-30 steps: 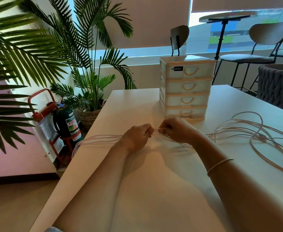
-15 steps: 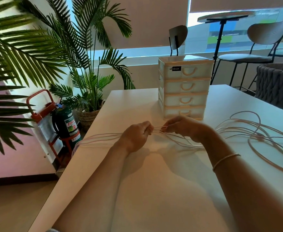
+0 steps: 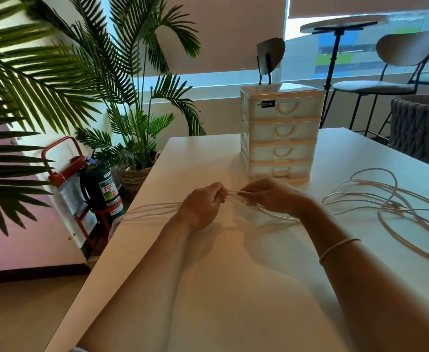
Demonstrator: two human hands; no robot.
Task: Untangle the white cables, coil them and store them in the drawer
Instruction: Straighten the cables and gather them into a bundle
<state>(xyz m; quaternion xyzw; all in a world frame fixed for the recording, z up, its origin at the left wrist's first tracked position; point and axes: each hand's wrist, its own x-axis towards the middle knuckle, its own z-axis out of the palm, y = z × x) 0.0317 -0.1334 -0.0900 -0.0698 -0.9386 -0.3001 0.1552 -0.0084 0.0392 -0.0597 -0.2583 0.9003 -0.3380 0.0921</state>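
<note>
bare forearms, thin bracelet (image 3: 339, 250) on right wrist

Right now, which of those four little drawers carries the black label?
The top drawer of the drawer unit. It alone has a black label left of its handle; the three drawers below it show plain fronts. All four look closed.

Daylight enters through the rear window (image 3: 360, 54) — bright, slightly washed out; soft forearm shadows fall on the table (image 3: 233, 313); wide-angle bending at edges.

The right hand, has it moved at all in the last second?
Yes. The right hand has drawn rightward and up toward the drawer unit, away from the left hand.
</note>
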